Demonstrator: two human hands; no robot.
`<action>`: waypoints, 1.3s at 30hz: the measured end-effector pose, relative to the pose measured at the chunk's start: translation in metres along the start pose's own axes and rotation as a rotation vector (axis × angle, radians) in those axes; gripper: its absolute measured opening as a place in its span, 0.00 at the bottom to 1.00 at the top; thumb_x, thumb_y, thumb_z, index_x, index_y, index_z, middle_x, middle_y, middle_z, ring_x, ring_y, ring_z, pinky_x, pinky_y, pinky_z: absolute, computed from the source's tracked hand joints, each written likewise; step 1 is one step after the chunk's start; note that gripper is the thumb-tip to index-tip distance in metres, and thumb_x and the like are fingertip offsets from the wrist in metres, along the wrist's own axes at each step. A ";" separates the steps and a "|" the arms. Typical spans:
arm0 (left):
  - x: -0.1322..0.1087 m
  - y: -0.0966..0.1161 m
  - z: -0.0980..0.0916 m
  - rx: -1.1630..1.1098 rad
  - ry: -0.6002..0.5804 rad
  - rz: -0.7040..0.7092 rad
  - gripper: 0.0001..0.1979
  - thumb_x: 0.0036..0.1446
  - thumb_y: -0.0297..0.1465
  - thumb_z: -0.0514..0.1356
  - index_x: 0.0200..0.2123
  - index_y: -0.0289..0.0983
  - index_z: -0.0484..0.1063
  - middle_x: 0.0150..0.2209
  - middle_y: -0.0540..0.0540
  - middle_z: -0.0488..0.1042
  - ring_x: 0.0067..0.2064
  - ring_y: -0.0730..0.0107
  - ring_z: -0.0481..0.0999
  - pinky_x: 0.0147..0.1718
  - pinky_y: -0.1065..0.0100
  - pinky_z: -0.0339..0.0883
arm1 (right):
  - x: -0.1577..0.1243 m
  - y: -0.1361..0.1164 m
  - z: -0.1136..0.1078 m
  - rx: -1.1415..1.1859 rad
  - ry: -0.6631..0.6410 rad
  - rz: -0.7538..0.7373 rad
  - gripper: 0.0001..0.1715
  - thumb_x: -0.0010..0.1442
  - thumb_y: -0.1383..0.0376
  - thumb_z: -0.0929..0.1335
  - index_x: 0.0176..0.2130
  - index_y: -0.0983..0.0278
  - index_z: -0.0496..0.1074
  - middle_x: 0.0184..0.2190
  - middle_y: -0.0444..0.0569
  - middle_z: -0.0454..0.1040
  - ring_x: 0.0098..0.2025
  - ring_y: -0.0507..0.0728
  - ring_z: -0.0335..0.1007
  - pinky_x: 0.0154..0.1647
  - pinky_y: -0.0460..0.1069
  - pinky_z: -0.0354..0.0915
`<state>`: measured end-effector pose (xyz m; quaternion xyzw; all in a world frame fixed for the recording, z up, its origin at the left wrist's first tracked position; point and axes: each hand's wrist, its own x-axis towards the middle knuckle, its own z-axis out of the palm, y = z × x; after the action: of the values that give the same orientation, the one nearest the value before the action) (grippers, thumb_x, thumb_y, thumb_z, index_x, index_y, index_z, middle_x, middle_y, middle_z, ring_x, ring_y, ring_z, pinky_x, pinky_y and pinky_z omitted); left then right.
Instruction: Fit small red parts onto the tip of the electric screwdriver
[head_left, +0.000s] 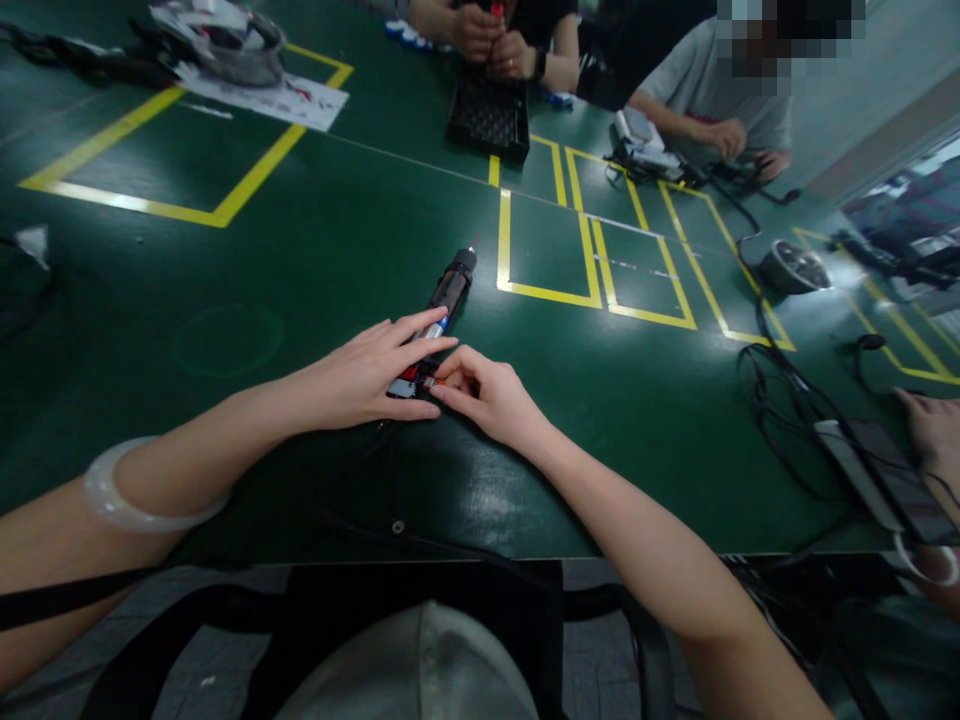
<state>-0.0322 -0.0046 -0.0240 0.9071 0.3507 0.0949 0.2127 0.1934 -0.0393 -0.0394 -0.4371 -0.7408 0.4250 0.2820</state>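
Note:
A black electric screwdriver [452, 284] lies on the green table [337, 270], its thin bit pointing away from me. My left hand [367, 370] rests across its rear half, fingers stretched over the body and thumb on the near side, holding it. Under that palm part of the tool is hidden; red and grey parts show at its rear end. My right hand [487, 395] is closed in a pinch right beside that end. A bit of orange shows at its fingertips, too small to name. Behind the tool a dark cord runs toward the table's front edge.
Yellow tape outlines [551, 292] mark the table. Across it, a person's hands [495, 45] are above a black tray [489, 115]. A metal bowl [236, 50] stands far left, a round metal dish [795, 267] right. Cables and a phone [900, 480] lie near another person's hand at right.

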 end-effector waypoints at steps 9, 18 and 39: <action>0.000 -0.002 0.002 -0.009 0.001 0.006 0.42 0.60 0.53 0.62 0.73 0.45 0.58 0.76 0.42 0.43 0.73 0.41 0.53 0.69 0.45 0.54 | 0.002 -0.001 0.005 0.006 0.054 -0.012 0.10 0.64 0.60 0.69 0.39 0.60 0.62 0.24 0.34 0.64 0.25 0.48 0.60 0.30 0.45 0.55; 0.001 0.003 0.002 0.017 -0.004 -0.014 0.39 0.61 0.52 0.61 0.70 0.43 0.61 0.76 0.41 0.44 0.72 0.41 0.55 0.68 0.45 0.56 | -0.001 -0.004 0.003 0.048 0.014 -0.070 0.11 0.59 0.70 0.64 0.43 0.60 0.61 0.27 0.36 0.68 0.26 0.49 0.64 0.33 0.46 0.60; 0.006 -0.001 -0.003 0.118 0.158 -0.077 0.19 0.59 0.47 0.59 0.44 0.39 0.75 0.71 0.42 0.57 0.66 0.42 0.65 0.63 0.42 0.62 | 0.001 0.009 -0.009 0.063 0.094 -0.048 0.13 0.58 0.69 0.62 0.45 0.60 0.62 0.29 0.38 0.71 0.29 0.50 0.67 0.36 0.46 0.61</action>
<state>-0.0298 0.0008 -0.0218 0.8935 0.4061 0.1369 0.1341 0.2042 -0.0329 -0.0427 -0.4294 -0.7232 0.4203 0.3405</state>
